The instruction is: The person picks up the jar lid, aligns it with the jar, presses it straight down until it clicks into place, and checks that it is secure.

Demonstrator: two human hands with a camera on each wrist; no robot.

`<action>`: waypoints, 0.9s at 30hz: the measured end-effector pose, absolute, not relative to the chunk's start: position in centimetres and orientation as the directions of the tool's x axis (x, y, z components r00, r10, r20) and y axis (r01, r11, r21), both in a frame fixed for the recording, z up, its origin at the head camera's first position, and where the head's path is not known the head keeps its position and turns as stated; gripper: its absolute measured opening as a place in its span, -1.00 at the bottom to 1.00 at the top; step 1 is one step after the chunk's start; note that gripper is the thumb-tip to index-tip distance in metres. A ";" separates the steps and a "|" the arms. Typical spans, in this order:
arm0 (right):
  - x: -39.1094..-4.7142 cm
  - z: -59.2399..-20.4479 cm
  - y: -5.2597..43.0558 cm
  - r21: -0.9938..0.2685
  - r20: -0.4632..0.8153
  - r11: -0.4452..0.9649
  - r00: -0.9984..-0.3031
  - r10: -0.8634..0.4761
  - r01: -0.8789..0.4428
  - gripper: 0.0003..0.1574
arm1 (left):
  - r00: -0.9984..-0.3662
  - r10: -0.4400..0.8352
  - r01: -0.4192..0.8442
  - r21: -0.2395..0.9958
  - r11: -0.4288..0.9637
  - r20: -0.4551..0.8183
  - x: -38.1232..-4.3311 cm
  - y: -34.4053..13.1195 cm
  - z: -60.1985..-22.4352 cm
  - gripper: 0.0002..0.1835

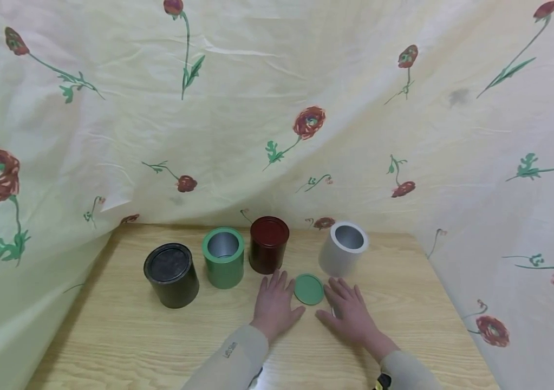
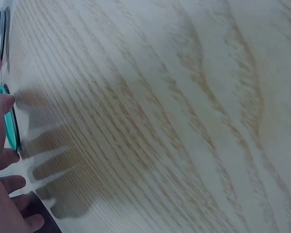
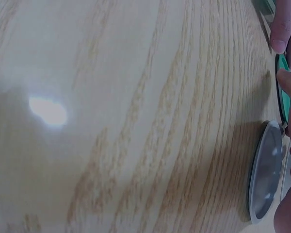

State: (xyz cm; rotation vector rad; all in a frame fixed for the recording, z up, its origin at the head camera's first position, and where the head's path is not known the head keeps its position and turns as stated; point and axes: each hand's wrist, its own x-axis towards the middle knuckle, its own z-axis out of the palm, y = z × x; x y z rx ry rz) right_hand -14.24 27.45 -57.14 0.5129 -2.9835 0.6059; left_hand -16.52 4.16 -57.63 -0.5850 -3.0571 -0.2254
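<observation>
A green round lid (image 1: 309, 290) lies flat on the wooden table between the two hands. My left hand (image 1: 277, 307) is to the left of it with fingers spread and straight, fingertips close to the base of the dark red can (image 1: 268, 250). On the other side, my right hand (image 1: 350, 317) has its fingers extended, with the index fingertip right at the lid's edge. A grey lid (image 3: 266, 174) lies under the right hand, mostly hidden in the head view. Behind that hand stands a white can (image 1: 340, 257), its top uncovered.
Left of the dark red can stands a green can (image 1: 225, 271) without a lid. Farther left is a black can (image 1: 174, 281) with its lid on. A flowered cloth (image 1: 238, 119) hangs behind and along both sides of the wooden table (image 1: 125, 336).
</observation>
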 end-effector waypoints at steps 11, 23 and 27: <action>-13.7 -58.0 27.5 -0.333 0.188 0.862 -0.923 -0.335 -0.381 -0.13 | -0.915 0.398 0.404 0.124 0.906 0.072 -15.9 3.3 -57.7 -0.21; -12.6 -58.1 26.9 -0.332 0.263 0.825 -0.885 -0.384 -0.457 -0.21 | -0.899 0.428 0.437 0.119 0.891 0.099 -14.9 1.6 -57.6 -0.25; -12.5 -57.9 26.8 -0.329 0.270 0.824 -0.882 -0.387 -0.462 -0.21 | -0.894 0.430 0.445 0.155 0.882 0.123 -14.7 1.0 -57.4 -0.21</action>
